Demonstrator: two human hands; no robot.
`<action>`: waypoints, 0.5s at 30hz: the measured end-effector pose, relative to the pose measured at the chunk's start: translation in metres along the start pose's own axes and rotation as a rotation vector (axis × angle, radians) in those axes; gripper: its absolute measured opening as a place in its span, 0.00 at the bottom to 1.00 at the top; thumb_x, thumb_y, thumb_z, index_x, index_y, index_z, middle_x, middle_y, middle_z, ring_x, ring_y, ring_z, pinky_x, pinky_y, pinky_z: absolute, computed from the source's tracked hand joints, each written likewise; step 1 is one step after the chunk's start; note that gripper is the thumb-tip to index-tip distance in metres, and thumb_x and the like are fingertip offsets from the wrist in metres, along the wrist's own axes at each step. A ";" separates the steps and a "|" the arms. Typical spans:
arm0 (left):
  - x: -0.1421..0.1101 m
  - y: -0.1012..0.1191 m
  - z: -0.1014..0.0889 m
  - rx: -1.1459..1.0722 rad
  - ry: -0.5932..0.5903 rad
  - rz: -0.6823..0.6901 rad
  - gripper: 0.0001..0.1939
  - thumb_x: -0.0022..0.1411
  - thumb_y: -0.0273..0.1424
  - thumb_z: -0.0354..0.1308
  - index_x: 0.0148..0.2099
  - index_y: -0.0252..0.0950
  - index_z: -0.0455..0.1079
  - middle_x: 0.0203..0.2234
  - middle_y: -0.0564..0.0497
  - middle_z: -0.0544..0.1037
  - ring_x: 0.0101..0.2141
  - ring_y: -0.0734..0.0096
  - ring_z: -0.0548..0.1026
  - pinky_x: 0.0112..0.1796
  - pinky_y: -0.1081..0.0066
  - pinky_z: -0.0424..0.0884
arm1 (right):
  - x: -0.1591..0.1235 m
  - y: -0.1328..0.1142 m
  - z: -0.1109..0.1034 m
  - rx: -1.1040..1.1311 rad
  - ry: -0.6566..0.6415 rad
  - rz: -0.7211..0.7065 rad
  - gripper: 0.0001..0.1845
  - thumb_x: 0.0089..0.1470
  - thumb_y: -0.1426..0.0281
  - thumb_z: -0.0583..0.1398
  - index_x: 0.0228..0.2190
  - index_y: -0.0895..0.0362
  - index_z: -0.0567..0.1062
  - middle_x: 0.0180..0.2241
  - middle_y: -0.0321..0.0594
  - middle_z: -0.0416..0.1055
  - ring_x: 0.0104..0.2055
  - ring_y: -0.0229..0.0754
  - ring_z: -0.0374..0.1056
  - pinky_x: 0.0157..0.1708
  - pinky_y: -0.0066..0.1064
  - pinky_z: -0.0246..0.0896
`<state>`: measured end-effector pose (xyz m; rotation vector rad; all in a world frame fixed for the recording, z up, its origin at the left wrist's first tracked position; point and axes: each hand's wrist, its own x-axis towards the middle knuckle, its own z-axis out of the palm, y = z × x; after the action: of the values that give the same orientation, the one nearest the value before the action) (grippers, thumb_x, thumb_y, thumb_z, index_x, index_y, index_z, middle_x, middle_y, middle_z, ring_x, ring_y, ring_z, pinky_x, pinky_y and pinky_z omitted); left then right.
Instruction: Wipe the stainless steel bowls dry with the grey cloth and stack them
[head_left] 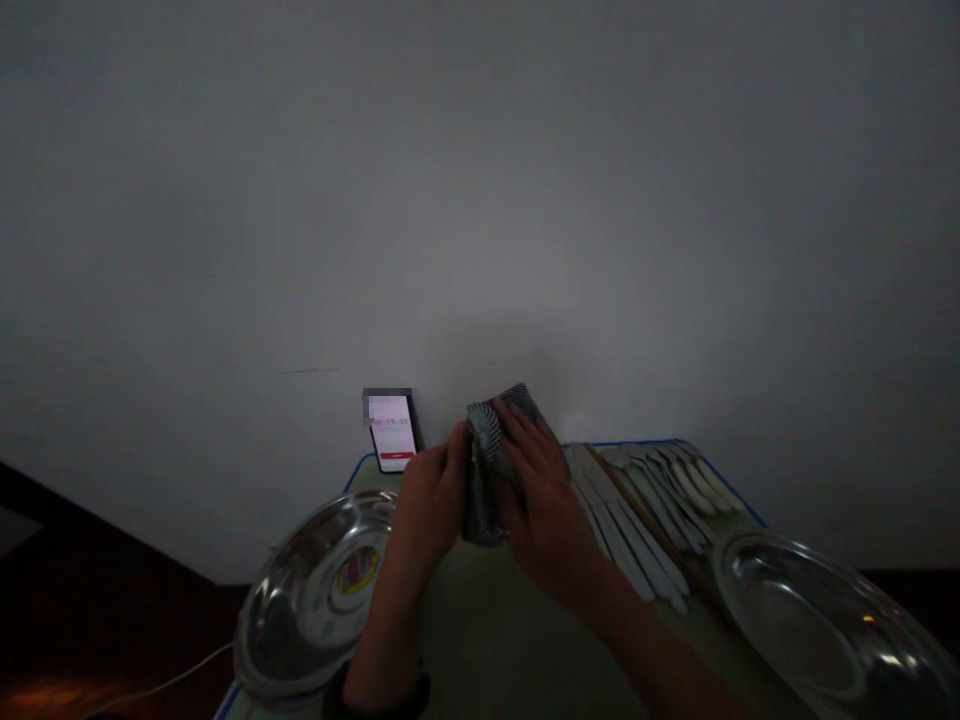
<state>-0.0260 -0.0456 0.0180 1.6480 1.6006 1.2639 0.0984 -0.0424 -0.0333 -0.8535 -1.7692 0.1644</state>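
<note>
A dark cloth [484, 430] with a fine black-and-white pattern is bunched up above the middle of the table. My left hand [437, 488] grips its left side, fingers curled and thumb on top. From the right, my right hand [537, 478] presses on the cloth, its fingers stretched along the upper face and the thumb lower down. Whether anything is wrapped inside the folds is hidden. Just right of my right hand lie several flat-handled pieces of cutlery [626, 535], side by side on the table.
A round steel dish [259, 640] with a colourful label stands left, partly behind my left forearm. An oval steel dish [844, 600] is at the right. A lit phone [394, 430] leans against the wall [480, 200]. The greenish table [480, 640] has a blue rim; a white cable [172, 682] hangs left.
</note>
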 end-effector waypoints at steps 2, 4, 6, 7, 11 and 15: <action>-0.001 -0.002 -0.001 0.016 0.018 -0.025 0.27 0.61 0.47 0.49 0.15 0.38 0.60 0.12 0.53 0.64 0.19 0.71 0.60 0.23 0.70 0.53 | 0.006 0.004 -0.011 0.086 0.053 0.101 0.21 0.64 0.66 0.48 0.56 0.53 0.65 0.57 0.47 0.67 0.61 0.46 0.60 0.59 0.48 0.57; -0.002 -0.002 0.000 0.028 0.003 -0.029 0.28 0.61 0.47 0.50 0.12 0.39 0.57 0.10 0.55 0.59 0.17 0.72 0.57 0.22 0.70 0.50 | 0.013 0.012 -0.026 0.088 0.161 0.202 0.21 0.63 0.63 0.49 0.54 0.55 0.67 0.53 0.49 0.70 0.58 0.48 0.64 0.56 0.48 0.59; -0.003 -0.003 0.001 0.027 -0.065 -0.001 0.28 0.61 0.47 0.49 0.13 0.39 0.57 0.10 0.56 0.58 0.17 0.73 0.56 0.21 0.70 0.49 | 0.017 0.018 -0.041 0.063 0.094 0.195 0.20 0.62 0.62 0.51 0.52 0.55 0.69 0.52 0.49 0.70 0.55 0.49 0.65 0.56 0.47 0.59; -0.004 -0.002 0.002 0.031 -0.115 0.018 0.28 0.62 0.47 0.49 0.14 0.38 0.59 0.11 0.55 0.60 0.17 0.73 0.57 0.21 0.70 0.50 | 0.019 0.020 -0.047 0.062 -0.010 0.177 0.19 0.61 0.62 0.53 0.50 0.55 0.70 0.50 0.48 0.71 0.52 0.49 0.67 0.54 0.45 0.60; -0.010 0.001 0.000 0.057 -0.335 0.086 0.26 0.64 0.46 0.47 0.19 0.37 0.67 0.15 0.54 0.66 0.20 0.72 0.61 0.22 0.72 0.52 | 0.020 0.020 -0.063 0.091 -0.385 0.165 0.11 0.60 0.63 0.55 0.35 0.54 0.76 0.32 0.38 0.76 0.34 0.42 0.71 0.36 0.33 0.65; -0.012 0.003 -0.009 0.004 -0.385 0.097 0.25 0.62 0.47 0.49 0.19 0.37 0.68 0.14 0.55 0.65 0.18 0.74 0.58 0.21 0.72 0.51 | 0.022 0.019 -0.071 0.134 -0.328 0.153 0.13 0.58 0.62 0.55 0.27 0.54 0.74 0.24 0.35 0.73 0.26 0.39 0.66 0.29 0.29 0.61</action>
<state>-0.0307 -0.0596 0.0210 1.8564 1.3027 0.9155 0.1667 -0.0362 0.0011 -0.9020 -1.9689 0.5435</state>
